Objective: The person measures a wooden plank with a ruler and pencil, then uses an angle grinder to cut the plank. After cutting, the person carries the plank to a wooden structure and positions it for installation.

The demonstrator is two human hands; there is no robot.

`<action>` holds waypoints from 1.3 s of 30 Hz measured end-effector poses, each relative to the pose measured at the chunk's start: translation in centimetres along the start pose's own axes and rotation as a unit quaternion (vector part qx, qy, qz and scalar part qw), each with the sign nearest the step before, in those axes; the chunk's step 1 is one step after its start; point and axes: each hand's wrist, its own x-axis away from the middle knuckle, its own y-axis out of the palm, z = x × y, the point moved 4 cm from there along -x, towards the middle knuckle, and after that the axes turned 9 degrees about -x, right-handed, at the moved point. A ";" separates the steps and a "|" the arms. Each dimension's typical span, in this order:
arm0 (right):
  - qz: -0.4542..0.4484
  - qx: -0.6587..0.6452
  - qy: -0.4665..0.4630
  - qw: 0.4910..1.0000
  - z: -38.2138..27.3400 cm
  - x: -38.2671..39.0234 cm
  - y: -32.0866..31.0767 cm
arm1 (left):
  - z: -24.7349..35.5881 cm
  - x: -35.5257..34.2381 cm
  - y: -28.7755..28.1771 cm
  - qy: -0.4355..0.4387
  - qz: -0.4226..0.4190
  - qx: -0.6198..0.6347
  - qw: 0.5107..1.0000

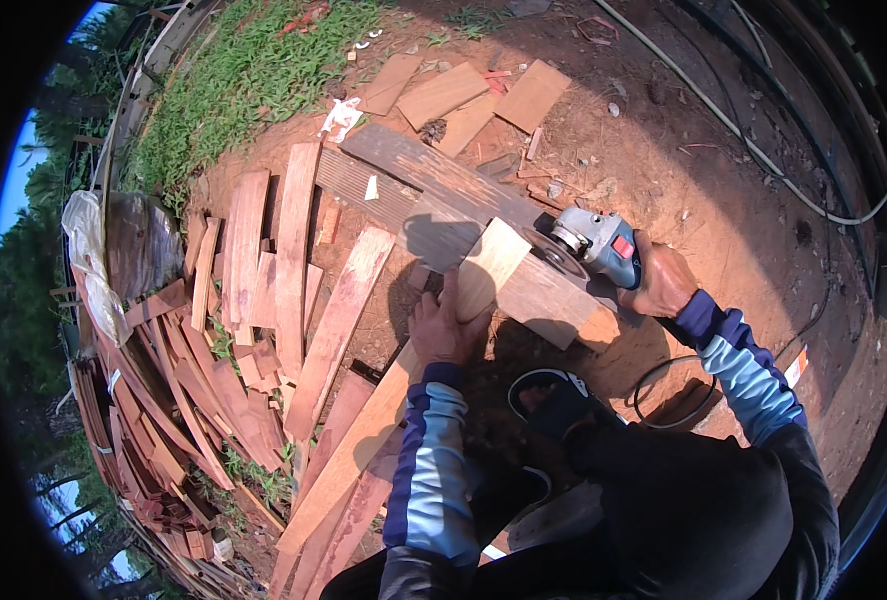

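Angle grinder (608, 245) and pale board (495, 262), centre of frame
Grinder is gripped by right hand (663, 280), right of centre; board is clasped by left hand (441, 330)

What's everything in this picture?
Angle grinder: one, blue, centre right
Pale board: one, tan, centre
Weathered planks: several, grey, centre
Loose planks: many, reddish, left
Short boards: four, brown, top
Crumpled scrap: one, white, top
Plastic sheet: one, whitish, left
Grass: patch, green, upper left
Hose: one, pale, upper right
Cable loop: one, black, lower right
Trees: several, green, left
Sandal: one clear, dark, lower centre
Left hand: one, navy cuff, gripping pale board
Right hand: one, navy cuff, gripping grinder
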 end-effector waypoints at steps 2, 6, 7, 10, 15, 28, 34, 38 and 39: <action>-0.006 0.003 0.004 1.000 0.1 -0.1 0.1 | 0.0 -0.1 0.2 -0.002 -0.006 0.002 1.000; -0.004 -0.002 0.011 1.000 0.5 -0.1 0.4 | 0.0 -0.1 0.1 -0.005 -0.024 0.001 1.000; 0.000 -0.002 0.014 1.000 0.6 -0.1 0.4 | 0.1 -0.1 0.0 -0.002 -0.021 0.000 1.000; -0.005 -0.003 0.011 1.000 0.9 -0.1 0.5 | 0.2 -0.2 -0.2 0.002 -0.013 -0.002 1.000; -0.011 0.002 -0.007 1.000 0.3 -0.4 0.4 | 0.2 -0.1 -0.2 -0.007 -0.023 -0.001 1.000; -0.021 0.014 0.005 1.000 -0.4 -1.9 0.6 | 0.1 -0.2 -0.2 -0.001 -0.014 0.002 1.000; -0.019 0.006 0.013 1.000 -0.3 -1.7 0.5 | 0.2 -0.2 -0.2 0.004 -0.002 0.000 1.000; -0.028 0.010 0.024 0.999 -0.3 -1.7 0.4 | 0.3 -0.2 -0.4 -0.001 -0.007 0.007 1.000; -0.028 0.014 0.025 0.999 -0.4 -1.8 0.5 | 0.3 -0.2 -0.5 -0.001 -0.005 0.005 1.000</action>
